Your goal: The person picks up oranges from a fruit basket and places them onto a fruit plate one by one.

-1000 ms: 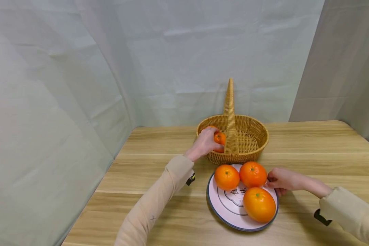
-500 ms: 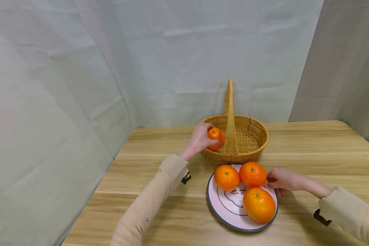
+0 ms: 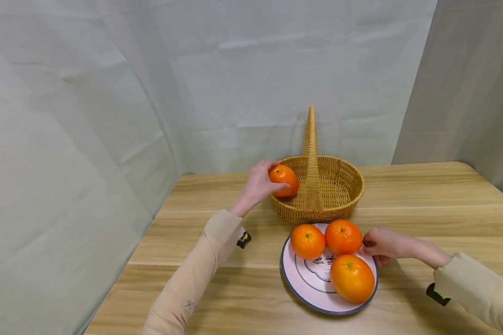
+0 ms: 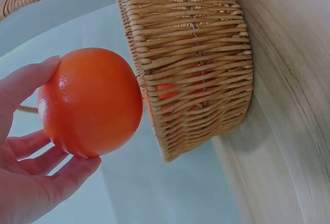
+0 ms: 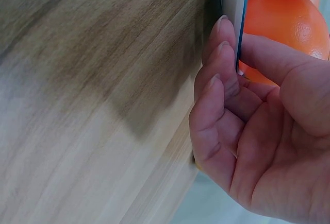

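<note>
My left hand (image 3: 257, 184) grips an orange (image 3: 284, 180) between thumb and fingers at the left rim of the wicker basket (image 3: 318, 215). In the left wrist view, the held orange (image 4: 93, 100) is lifted clear of the basket's opening, and orange colour shows through the weave behind it. My right hand (image 3: 387, 244) pinches the right rim of a white plate (image 3: 303, 288) with a dark blue edge, thumb on top and fingers beneath. On that plate lie an orange (image 3: 308, 242) at back left, another orange (image 3: 343, 237) at back right and a larger one (image 3: 352, 279) in front.
The basket's tall arched handle (image 3: 312, 153) rises over its middle. Everything stands on a wooden table (image 3: 184, 223), with a pale cloth (image 3: 255, 83) hanging behind and to the left. The plate sits just in front of the basket.
My left hand has raised the orange from inside the basket and drawn it up and leftward to the rim. The right hand stays on the plate, and the plate's oranges keep their places.
</note>
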